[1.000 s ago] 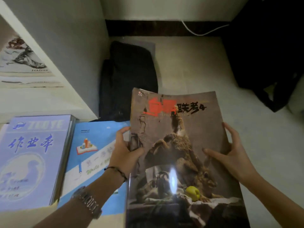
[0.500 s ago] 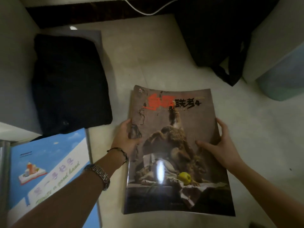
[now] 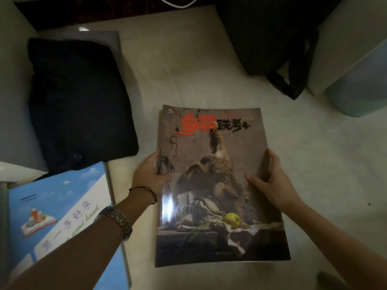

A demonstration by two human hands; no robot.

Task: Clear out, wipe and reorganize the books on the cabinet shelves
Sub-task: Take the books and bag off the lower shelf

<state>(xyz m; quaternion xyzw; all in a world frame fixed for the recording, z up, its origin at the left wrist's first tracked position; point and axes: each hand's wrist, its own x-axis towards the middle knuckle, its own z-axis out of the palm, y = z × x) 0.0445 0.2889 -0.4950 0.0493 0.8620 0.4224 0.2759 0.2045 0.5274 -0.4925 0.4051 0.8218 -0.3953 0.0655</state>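
Both grips clasp the brown book [image 3: 217, 185]: left hand [image 3: 149, 174], right hand [image 3: 272, 181].

Black bag [image 3: 79, 101] flat on pale tile floor [image 3: 209, 70], far left, w/ grey flat thing [image 3: 113, 41] poking out at its far edge. 2nd black bag [image 3: 268, 36] far right, strap trailing nearer. Pale teal bin [image 3: 364, 84] at right edge. White cable [image 3: 178, 2] along dark skirting [image 3: 83, 15], far wall.
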